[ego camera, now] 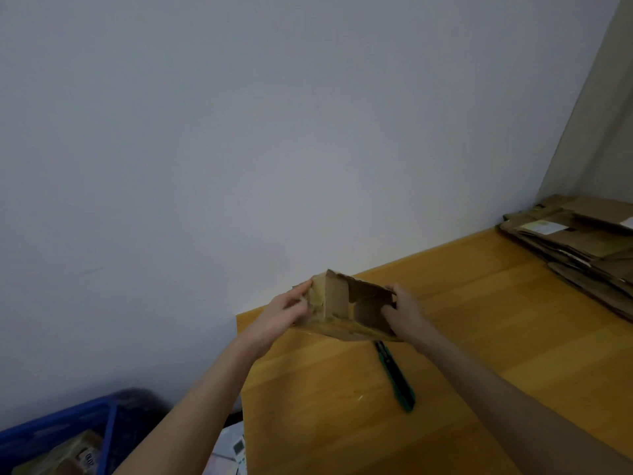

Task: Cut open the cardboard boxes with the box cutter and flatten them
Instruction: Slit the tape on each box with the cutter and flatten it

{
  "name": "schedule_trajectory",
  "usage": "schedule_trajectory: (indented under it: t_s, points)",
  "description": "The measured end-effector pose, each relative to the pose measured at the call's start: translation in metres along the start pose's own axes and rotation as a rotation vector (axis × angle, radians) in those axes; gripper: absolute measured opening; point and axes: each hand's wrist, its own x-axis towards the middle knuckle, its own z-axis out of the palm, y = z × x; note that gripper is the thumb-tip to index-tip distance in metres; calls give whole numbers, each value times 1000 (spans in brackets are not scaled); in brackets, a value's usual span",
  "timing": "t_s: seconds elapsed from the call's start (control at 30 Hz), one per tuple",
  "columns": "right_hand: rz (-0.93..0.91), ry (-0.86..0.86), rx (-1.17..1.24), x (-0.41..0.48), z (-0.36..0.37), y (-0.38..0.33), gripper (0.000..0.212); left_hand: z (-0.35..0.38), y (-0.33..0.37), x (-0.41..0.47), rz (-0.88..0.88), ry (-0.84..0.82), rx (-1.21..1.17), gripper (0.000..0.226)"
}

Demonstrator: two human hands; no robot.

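A small brown cardboard box (337, 305) with yellowish tape is held above the far left corner of the wooden table (479, 337). Its open end faces me and the inside is dark. My left hand (286, 311) grips the box's left taped end. My right hand (402, 308) grips its right side, fingers curled over the torn edge. A green and black box cutter (395, 375) lies on the table just below the box, apart from both hands.
A stack of flattened cardboard (579, 248) lies at the table's far right by the wall corner. A blue crate (68, 437) holding a taped box stands on the floor at the lower left. Papers (229, 447) lie beside the table.
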Motion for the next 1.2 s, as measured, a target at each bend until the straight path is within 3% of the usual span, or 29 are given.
schedule_trajectory:
  t_s: [0.03, 0.07, 0.17, 0.23, 0.4, 0.53, 0.63, 0.9, 1.03, 1.13, 1.2]
  points:
    - [-2, 16, -34, 0, 2, -1, 37, 1, 5, 0, -53, 11, -46, 21]
    - [-7, 33, -77, 0, 5, -4, 35, 2, 10, 2, -92, 23, -45, 23]
    - [-31, 72, -205, -1, 16, -17, 33, 13, 18, 13, -165, 97, 89, 63]
    - [-62, 74, -247, -3, 19, -23, 35, 18, 23, 17, -221, 164, 163, 65]
    - [-117, 48, -343, 0, 22, -24, 45, 17, 17, 21, -355, 164, 175, 59]
    - [-156, 56, -262, 0, 18, -21, 43, 21, 13, 24, -274, 201, 126, 25]
    - [-134, 120, -53, 4, 9, -14, 42, 15, 11, 19, -215, 92, -37, 16]
    - [-103, 151, 283, 12, -1, 0, 52, -2, 1, 19, -240, 123, -590, 22]
    - [-175, 34, 285, 12, -2, 6, 52, -11, 0, 18, -285, 109, -813, 38]
    - [-242, -183, 296, 6, -3, 5, 51, -11, 0, 22, -302, 110, -628, 65]
    - [-224, -314, 292, 2, 3, 4, 53, -7, 2, 26, -311, 98, -574, 60]
